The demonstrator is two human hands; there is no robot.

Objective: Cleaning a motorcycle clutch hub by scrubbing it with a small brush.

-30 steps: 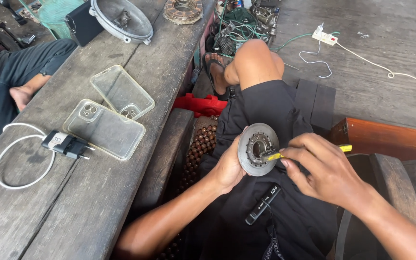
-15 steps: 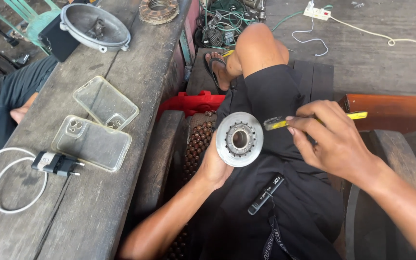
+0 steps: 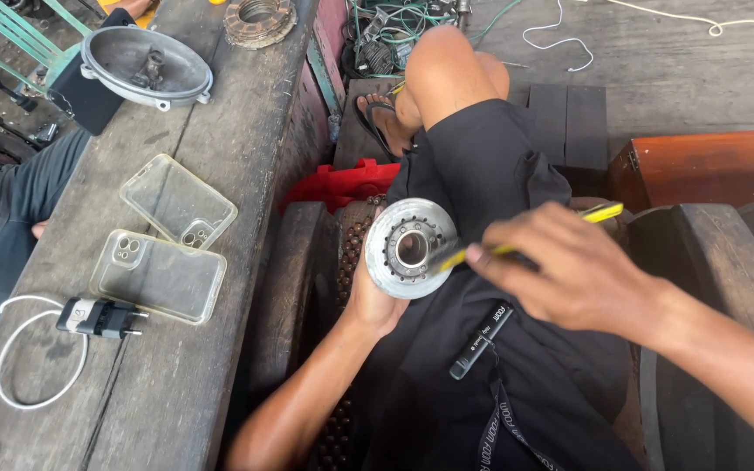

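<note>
My left hand [image 3: 375,298] holds a round grey metal disc [image 3: 409,248] with a toothed hub and a centre hole, upright over my lap, its face turned toward me. My right hand [image 3: 569,272] grips a thin yellow tool [image 3: 517,245] like a pen; its tip rests at the disc's right edge, its far end sticks out past my knuckles. Both hands hover over my black shorts [image 3: 499,174].
A wooden bench [image 3: 176,349] on the left carries two clear phone cases [image 3: 161,273], a charger with white cable [image 3: 93,318], a grey metal cover [image 3: 144,64] and a ring-shaped plate [image 3: 258,19]. Another person's leg [image 3: 10,209] lies left. A brown wooden box [image 3: 709,166] sits right.
My right hand has brought the yellow tool back down to the disc's right edge after lifting it away. The disc has shifted slightly left, and the view has tilted downward.
</note>
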